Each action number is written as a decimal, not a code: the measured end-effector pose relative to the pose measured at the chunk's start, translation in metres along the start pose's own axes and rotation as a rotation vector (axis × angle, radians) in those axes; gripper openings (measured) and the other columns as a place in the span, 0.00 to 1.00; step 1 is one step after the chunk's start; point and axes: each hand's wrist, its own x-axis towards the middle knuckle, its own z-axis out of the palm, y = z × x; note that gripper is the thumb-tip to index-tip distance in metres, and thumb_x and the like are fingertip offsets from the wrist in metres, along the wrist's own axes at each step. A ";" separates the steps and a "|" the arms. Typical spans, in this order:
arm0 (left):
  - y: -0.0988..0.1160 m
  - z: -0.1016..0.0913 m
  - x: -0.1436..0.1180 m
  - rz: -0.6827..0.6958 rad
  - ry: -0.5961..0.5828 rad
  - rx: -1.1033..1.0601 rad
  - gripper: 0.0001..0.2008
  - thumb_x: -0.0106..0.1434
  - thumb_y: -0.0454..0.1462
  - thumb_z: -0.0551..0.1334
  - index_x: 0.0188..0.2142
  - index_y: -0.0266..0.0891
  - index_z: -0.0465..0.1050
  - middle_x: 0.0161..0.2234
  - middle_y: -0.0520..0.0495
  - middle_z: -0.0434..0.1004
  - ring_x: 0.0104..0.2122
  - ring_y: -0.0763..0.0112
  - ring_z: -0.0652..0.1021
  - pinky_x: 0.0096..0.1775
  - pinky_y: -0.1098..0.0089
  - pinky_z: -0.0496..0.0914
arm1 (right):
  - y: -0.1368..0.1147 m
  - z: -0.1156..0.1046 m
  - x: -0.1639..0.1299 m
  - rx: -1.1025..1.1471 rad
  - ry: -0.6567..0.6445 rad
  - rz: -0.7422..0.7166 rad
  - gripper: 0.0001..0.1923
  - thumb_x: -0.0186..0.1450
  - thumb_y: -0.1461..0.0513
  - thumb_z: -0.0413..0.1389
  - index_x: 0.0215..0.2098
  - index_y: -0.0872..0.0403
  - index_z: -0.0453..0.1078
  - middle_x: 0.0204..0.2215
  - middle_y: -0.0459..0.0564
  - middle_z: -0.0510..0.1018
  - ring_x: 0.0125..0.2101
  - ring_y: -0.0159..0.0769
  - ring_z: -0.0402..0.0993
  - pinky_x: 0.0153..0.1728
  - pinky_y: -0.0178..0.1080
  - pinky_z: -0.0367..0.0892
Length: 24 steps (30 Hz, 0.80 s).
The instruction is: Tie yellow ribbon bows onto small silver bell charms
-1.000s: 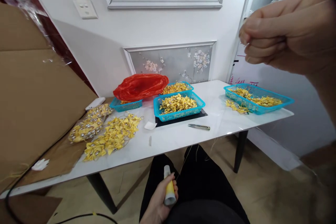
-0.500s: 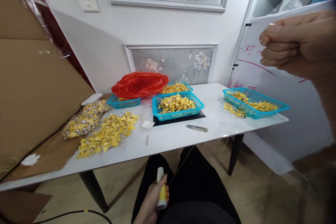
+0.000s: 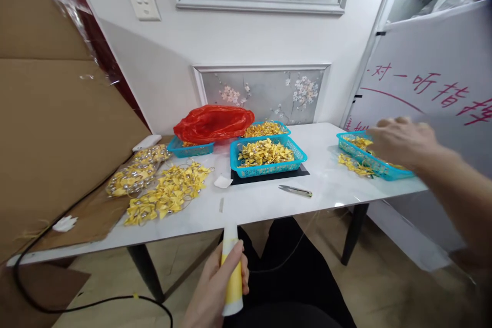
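Yellow-and-white cylindrical tube (image 3: 232,277), lower centre of frame, upright with slight tilt, white tip uppermost, yellow band below, white base. Wrapped by left hand (image 3: 215,292), fingers closed around the barrel, over a black-clad lap. Thin pale thread (image 3: 292,251) sagging from near the tube toward the table edge; ends hard to trace.

Right hand (image 3: 403,141), right of frame, motion-blurred, above the turquoise plastic mesh tray of yellow folded pieces (image 3: 369,161) at the table's right end. Fingers curled downward; whether pinching anything cannot be told. Contact with tray unclear.

Centre of the white glossy table (image 3: 261,205): second turquoise mesh tray (image 3: 269,156) heaped with yellow pieces, small metal thread snips (image 3: 295,191) just in front. Left of centre: loose pile of yellow folded pieces with rings (image 3: 167,195). Behind: red plastic bag (image 3: 213,123) covering part of another tray.

Forearm cut off at right frame edge.
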 end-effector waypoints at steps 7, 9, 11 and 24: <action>0.054 0.027 -0.021 0.065 -0.017 -0.133 0.17 0.50 0.50 0.73 0.31 0.39 0.78 0.28 0.50 0.78 0.23 0.73 0.72 0.22 0.76 0.68 | -0.104 0.088 -0.037 0.160 -0.309 -0.345 0.11 0.72 0.57 0.55 0.49 0.54 0.71 0.46 0.52 0.76 0.42 0.38 0.75 0.44 0.45 0.73; 0.062 0.030 -0.028 0.068 -0.029 -0.185 0.18 0.48 0.50 0.74 0.30 0.40 0.79 0.31 0.46 0.80 0.26 0.68 0.75 0.21 0.75 0.69 | -0.116 0.109 -0.041 0.183 -0.337 -0.319 0.11 0.71 0.58 0.56 0.48 0.57 0.71 0.44 0.52 0.76 0.42 0.39 0.75 0.44 0.46 0.73; 0.066 0.030 -0.033 0.045 -0.048 -0.236 0.15 0.51 0.48 0.73 0.30 0.39 0.79 0.32 0.43 0.83 0.30 0.62 0.79 0.21 0.75 0.72 | -0.120 0.126 -0.044 0.238 -0.351 -0.282 0.11 0.70 0.59 0.58 0.48 0.58 0.71 0.45 0.52 0.75 0.44 0.41 0.75 0.45 0.48 0.72; 0.058 -0.002 -0.016 0.010 -0.263 -0.569 0.24 0.73 0.37 0.48 0.38 0.30 0.82 0.55 0.24 0.75 0.59 0.45 0.71 0.58 0.55 0.67 | -0.140 0.090 -0.128 1.390 -0.634 -0.033 0.16 0.72 0.53 0.36 0.41 0.53 0.59 0.24 0.41 0.59 0.18 0.27 0.51 0.17 0.31 0.49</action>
